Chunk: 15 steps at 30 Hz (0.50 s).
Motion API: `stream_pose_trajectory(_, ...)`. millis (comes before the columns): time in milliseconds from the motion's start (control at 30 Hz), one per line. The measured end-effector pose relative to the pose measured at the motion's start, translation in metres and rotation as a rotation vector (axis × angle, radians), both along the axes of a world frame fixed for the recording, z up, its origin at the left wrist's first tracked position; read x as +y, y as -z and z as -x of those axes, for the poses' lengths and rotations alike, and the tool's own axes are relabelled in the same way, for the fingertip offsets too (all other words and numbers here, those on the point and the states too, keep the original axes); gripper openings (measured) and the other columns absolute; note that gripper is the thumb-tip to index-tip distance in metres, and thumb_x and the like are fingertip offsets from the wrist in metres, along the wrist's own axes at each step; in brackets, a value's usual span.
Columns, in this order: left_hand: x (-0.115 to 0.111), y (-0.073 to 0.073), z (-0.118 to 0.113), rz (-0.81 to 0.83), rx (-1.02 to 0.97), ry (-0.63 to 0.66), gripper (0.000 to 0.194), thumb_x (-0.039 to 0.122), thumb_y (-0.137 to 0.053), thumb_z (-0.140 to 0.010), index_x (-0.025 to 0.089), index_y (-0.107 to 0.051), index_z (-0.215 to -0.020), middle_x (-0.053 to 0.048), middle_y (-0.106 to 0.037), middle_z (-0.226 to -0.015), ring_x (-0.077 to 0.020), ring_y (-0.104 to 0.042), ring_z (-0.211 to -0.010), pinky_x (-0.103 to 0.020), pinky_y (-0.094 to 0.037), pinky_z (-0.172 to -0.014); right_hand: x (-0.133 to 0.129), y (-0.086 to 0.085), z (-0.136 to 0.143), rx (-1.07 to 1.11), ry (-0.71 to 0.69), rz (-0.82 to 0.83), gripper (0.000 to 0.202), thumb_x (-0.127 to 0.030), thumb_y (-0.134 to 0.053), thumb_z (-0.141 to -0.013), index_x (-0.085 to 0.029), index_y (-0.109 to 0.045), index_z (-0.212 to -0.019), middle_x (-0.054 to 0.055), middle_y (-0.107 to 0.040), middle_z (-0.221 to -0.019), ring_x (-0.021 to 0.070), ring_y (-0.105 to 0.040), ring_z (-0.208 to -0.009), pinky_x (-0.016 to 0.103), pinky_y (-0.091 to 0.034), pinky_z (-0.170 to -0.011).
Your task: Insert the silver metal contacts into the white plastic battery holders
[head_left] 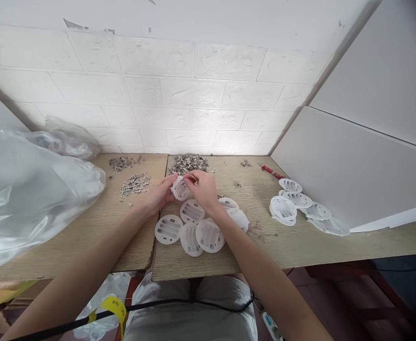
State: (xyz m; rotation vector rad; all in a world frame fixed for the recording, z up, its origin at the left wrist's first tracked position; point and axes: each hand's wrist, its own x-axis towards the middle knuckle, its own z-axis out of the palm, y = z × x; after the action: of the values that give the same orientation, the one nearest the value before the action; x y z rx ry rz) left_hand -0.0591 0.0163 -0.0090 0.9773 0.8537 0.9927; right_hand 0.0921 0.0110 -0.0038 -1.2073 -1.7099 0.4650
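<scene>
A round white plastic piece (180, 189) with slots is tilted up above the table, gripped at its left edge by my left hand (162, 192). My right hand (202, 188) is at the piece's upper right, its thumb and fingers pinched together; whatever they may hold is too small to make out. Several similar white discs (168, 229) lie below my hands, some overlapping, with small metal parts showing in a few of them. Just behind my hands sits a heap of small metal pieces (188, 163).
Smaller piles of metal pieces (136, 184) lie on the left. More white discs (283, 208) and a red tool (272, 171) are at the right, beside a grey panel (353, 166). A large plastic bag (33, 189) covers the table's left side. A brick-patterned wall stands behind.
</scene>
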Motion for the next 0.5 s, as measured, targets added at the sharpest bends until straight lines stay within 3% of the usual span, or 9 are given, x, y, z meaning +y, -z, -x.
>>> stream_pose_trajectory(500,0.0,0.0038,-0.0013,-0.017,-0.008,0.031,0.037,0.049,-0.067,-0.078,0.013,-0.068,-0.088,-0.006,-0.064,-0.076,-0.0169,-0.061,-0.069,-0.029,-0.054,-0.06,-0.0025,0.0008,0.0055,-0.084,0.081,0.098,0.012,-0.02,-0.052,-0.082,-0.019,-0.049,-0.07,0.002,-0.061,-0.072,0.0144,-0.051,-0.067,0.027,-0.037,-0.065)
